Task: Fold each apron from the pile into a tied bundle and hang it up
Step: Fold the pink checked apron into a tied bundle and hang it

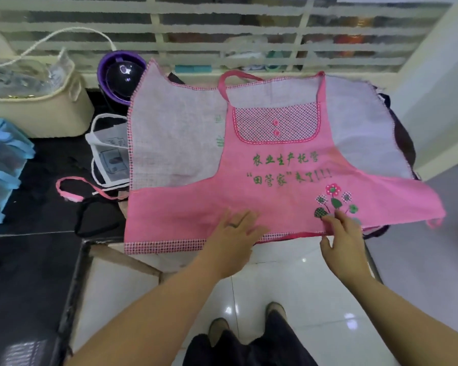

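1. Head view, the thing: the pink apron [275,165] lies spread out just ahead of both hands. Its bib and neck loop [224,83] point away from the person and its checked hem is on the near side. The wide axis runs from left to right.
2. Head view, the hands: the left hand [233,233] rests flat on the cloth near the hem, fingers spread. The right hand [341,239] pinches the near hem beside the flower print [333,200]. Both are equally near, so I judge a fold would go away from the person or sideways.
3. Head view, the surface: dark cloth [402,133] shows under the apron, probably the pile. One tie strap [72,186] trails off to the left.
4. Head view, the room: white floor tiles [302,286] lie below, with a cream basket [37,112] and a white bag [109,154] at the left and a slatted grille [222,30] behind.
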